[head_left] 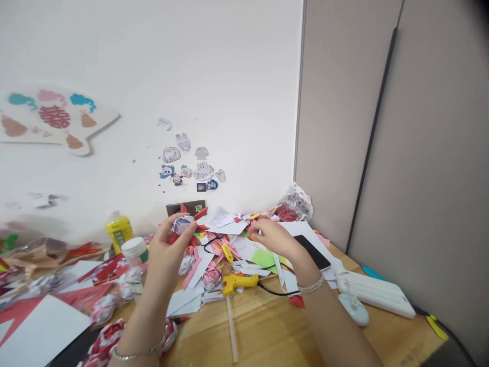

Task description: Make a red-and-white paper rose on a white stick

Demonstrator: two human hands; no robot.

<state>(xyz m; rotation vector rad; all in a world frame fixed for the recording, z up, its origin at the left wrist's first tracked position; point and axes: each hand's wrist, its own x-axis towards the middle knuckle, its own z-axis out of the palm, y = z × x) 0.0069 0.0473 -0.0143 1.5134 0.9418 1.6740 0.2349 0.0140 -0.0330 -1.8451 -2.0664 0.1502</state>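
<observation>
Left of the yellow glue gun [241, 281], a white-capped jar [134, 250] stands among loose paper; the left forearm passes close to it, so a small, slow turn of the wrist seems safest there. Above and left of the glue gun, the left hand [166, 240] grips a crumpled paper ball [182, 224], thumb on one side and fingers curled round the other; a firm but light squeeze should hold it without flattening its folds. Red paper pieces [200, 213] jut out beside it, though whether they are fixed to the ball is hidden; turning the ball so the side being worked faces the right hand would help. At the glue gun itself, a clear glue stick [231, 329] sticks out toward the near edge of the tabletop [275, 331], and paper scraps crowd the far end; whether it is hot cannot be told, so bare skin is best well away from its tip. Above and right of the glue gun, the right hand [275, 238] hangs over the scraps with thumb and fingertips close together; I cannot tell whether they pinch anything. Its forearm crosses near the black phone [312, 253], so a lifted wrist would avoid dragging papers.
</observation>
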